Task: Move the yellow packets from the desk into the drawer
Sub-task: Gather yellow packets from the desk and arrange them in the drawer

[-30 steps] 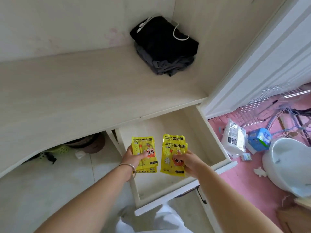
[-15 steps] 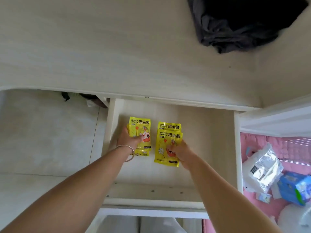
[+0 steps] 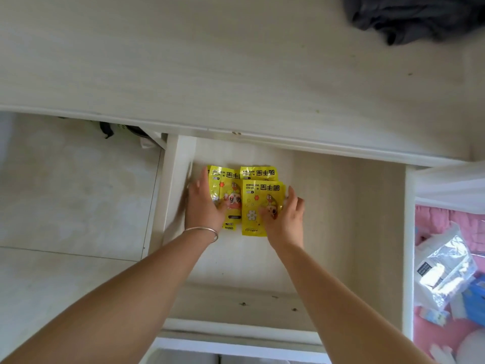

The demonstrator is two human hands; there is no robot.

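The yellow packets lie flat on the floor of the open drawer [image 3: 341, 219], near its back left corner, in two small overlapping stacks. My left hand [image 3: 203, 203] rests at the left stack [image 3: 228, 187], thumb on top and fingers stretched along its left edge. The thumb of my right hand [image 3: 284, 216] touches the right stack [image 3: 262, 195], while its fingers spread past the stack's right edge. Neither hand's fingers curl under a packet. The pale wooden desk [image 3: 236, 61] above the drawer carries no packets where it shows.
Dark folded clothes [image 3: 409, 17] lie on the desk's far right. Pink flooring to the right of the drawer holds a clear plastic bag [image 3: 443, 271] and a blue box [image 3: 476, 295]. Pale tiled floor [image 3: 73, 193] lies to the left.
Both hands carried the packets from above the drawer down onto its floor. The fingers have come out from under the stacks and spread. My view tilted down over the drawer.
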